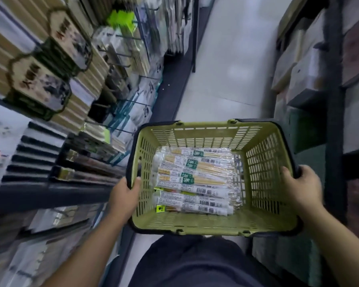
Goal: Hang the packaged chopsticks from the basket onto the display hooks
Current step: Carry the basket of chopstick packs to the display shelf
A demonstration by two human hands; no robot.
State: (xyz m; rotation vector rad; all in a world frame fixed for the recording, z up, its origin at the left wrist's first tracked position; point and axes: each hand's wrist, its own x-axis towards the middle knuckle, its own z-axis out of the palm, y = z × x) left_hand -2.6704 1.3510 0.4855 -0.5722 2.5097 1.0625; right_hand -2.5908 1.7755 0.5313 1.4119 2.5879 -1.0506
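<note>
Both hands hold the basket (205, 126) by its sides: left hand (124, 193) w/ fingers curled over the left rim, right hand (301, 185) curled over the right rim. The packs (195, 179) lie flat in a pile on the basket's bottom. Hooks (140, 103) stick out up and left of the basket. No pack is out yet. Best way, I think: hold the basket level, set it down close to the hooks, then free 1 hand for the top pack.

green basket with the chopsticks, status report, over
Left hand, right hand grip green slatted plastic basket by its sides. Clear-wrapped wooden chopstick packs lie inside, none in hand. Dark wire display hooks at left, blurred; path looks clear.
</note>
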